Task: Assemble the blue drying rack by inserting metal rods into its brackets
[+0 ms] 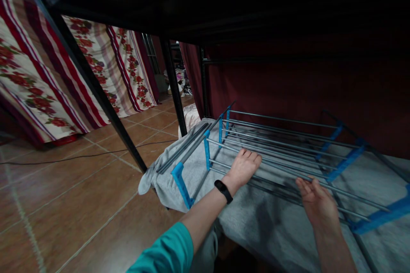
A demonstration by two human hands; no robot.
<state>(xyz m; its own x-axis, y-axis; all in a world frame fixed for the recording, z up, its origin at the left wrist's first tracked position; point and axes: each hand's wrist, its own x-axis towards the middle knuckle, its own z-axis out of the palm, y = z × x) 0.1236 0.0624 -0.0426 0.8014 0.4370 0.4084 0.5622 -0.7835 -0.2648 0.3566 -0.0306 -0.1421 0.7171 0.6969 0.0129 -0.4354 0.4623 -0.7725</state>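
A partly joined rack of grey metal tubes [282, 137] with blue plastic connectors [181, 181] lies on the grey bed sheet. My left hand [245, 166], with a black band at its wrist, is closed over a front metal tube [272, 162] from above. Lower down and to the right, my right hand [317, 200] is palm up, its thumb and fingers closed about the same tube. That tube runs toward the blue end piece [384, 211] at the right. Parts of the tube are hidden by both hands.
Several loose tubes [185, 147] lie along the bed's left end. Black bed-frame posts [173, 85] and a dark upper bunk [224, 0] surround the bed. A thin cable [96, 153] crosses the tiled floor [80, 196]. Striped floral curtains [96, 64] hang at the left.
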